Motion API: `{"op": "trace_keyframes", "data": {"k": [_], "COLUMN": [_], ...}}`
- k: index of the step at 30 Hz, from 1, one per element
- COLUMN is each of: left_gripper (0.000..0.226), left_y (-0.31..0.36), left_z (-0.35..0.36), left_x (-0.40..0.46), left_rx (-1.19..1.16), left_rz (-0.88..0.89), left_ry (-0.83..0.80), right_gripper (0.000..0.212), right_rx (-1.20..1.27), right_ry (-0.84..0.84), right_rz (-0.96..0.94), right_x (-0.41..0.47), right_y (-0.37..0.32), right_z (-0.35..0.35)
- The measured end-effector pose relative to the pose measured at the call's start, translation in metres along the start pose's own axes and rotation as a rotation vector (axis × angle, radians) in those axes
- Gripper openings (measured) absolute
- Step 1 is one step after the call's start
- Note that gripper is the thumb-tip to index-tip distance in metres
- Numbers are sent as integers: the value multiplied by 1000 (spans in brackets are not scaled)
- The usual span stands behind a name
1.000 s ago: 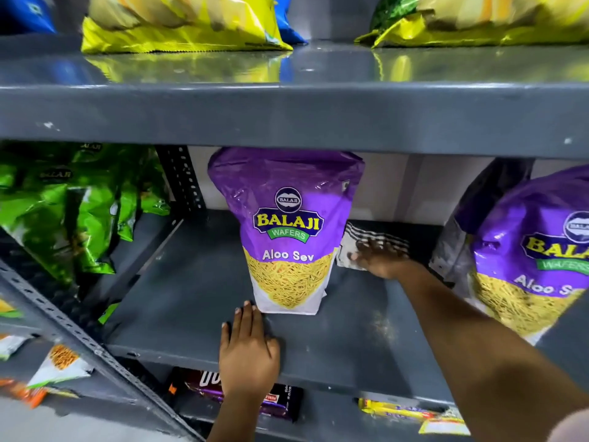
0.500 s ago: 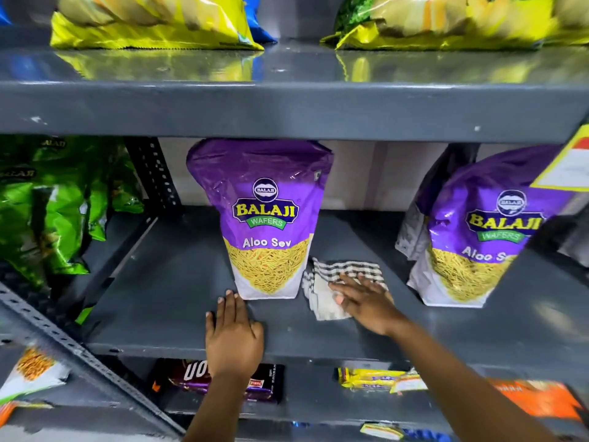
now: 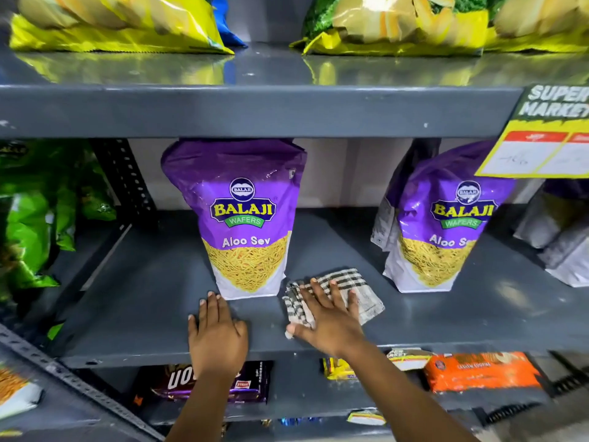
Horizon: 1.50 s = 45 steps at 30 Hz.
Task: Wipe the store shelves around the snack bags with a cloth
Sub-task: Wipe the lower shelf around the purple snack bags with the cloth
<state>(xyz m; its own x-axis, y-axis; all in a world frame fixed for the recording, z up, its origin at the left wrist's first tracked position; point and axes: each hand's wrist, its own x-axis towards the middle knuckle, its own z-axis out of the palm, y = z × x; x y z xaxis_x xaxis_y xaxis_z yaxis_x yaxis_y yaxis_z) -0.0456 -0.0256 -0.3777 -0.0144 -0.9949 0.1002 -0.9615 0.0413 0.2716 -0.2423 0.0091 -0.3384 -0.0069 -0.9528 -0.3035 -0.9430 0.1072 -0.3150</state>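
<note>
A purple Balaji Aloo Sev bag (image 3: 242, 215) stands upright on the grey middle shelf (image 3: 140, 301). A second purple bag (image 3: 443, 224) stands to its right. Between them, near the shelf's front, lies a white cloth with dark checks (image 3: 357, 282). My right hand (image 3: 328, 317) lies flat on the cloth with fingers spread, pressing it to the shelf. My left hand (image 3: 216, 333) rests flat on the front of the shelf, its fingertips at the base of the first bag, holding nothing.
Green snack bags (image 3: 28, 218) fill the bay to the left behind a perforated post (image 3: 127, 180). Yellow bags (image 3: 118, 23) sit on the shelf above. A yellow price tag (image 3: 541, 145) hangs at upper right. Orange (image 3: 478, 371) and dark packets (image 3: 204, 381) lie on the shelf below.
My right hand has dragged the cloth from behind the first bag forward to the shelf's front. My left hand has stayed on the front edge.
</note>
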Motion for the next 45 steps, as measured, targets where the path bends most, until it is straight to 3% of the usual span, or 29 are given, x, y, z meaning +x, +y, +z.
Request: {"op": "trace_keyframes", "data": {"k": [4, 7, 9, 11, 14, 16, 17, 19, 21, 22, 24, 26, 29, 31, 36, 45], "left_gripper": [71, 77, 82, 84, 85, 86, 87, 87, 86, 86, 81, 72, 72, 70, 69, 70], "left_y": [0, 0, 0, 0, 1, 1, 1, 0, -3, -4, -4, -3, -2, -1, 0, 2], "left_z": [1, 0, -2, -2, -3, -3, -3, -2, -1, -1, 0, 1, 2, 1, -1, 1], "left_x": [0, -1, 0, -1, -2, -2, -1, -1, -1, -1, 0, 0, 0, 0, 0, -8], "left_rx": [-7, 2, 20, 16, 12, 7, 11, 23, 34, 35, 37, 36, 7, 12, 20, -80], "left_rz": [3, 14, 10, 12, 17, 18, 14, 13, 26, 29, 27, 23, 3, 1, -3, -22], "left_ry": [-18, 2, -6, 5, 8, 5, 2, -10, -16, -12, -12, -9, 5, 7, 0, 32], "right_gripper": [76, 114, 124, 109, 53, 46, 49, 57, 64, 64, 55, 64, 93, 97, 89, 69], "right_rx": [-74, -88, -85, -71, 44, 211, 231, 92, 40, 112, 342, 397, 125, -7, -44, 62], "right_ry": [48, 100, 107, 83, 203, 432, 452, 239, -117, -177, -51, 110, 28, 14, 82, 64], "right_rz": [-9, -2, 37, 72, 144, 51, -30, -215, -240, -211, -143, -87, -106, -114, -135, 112], "right_x": [-10, -30, -43, -55, -65, -59, -55, -48, -44, -43, -38, -28, -16, -13, -30, -68], "right_y": [31, 58, 74, 90, 83, 52, 32, -7, -26, -30, -42, -54, -59, -46, 4, 100], "right_z": [5, 4, 2, -6, -33, -43, -43, -25, -2, 2, -2, 0, 18, 28, 20, -14]}}
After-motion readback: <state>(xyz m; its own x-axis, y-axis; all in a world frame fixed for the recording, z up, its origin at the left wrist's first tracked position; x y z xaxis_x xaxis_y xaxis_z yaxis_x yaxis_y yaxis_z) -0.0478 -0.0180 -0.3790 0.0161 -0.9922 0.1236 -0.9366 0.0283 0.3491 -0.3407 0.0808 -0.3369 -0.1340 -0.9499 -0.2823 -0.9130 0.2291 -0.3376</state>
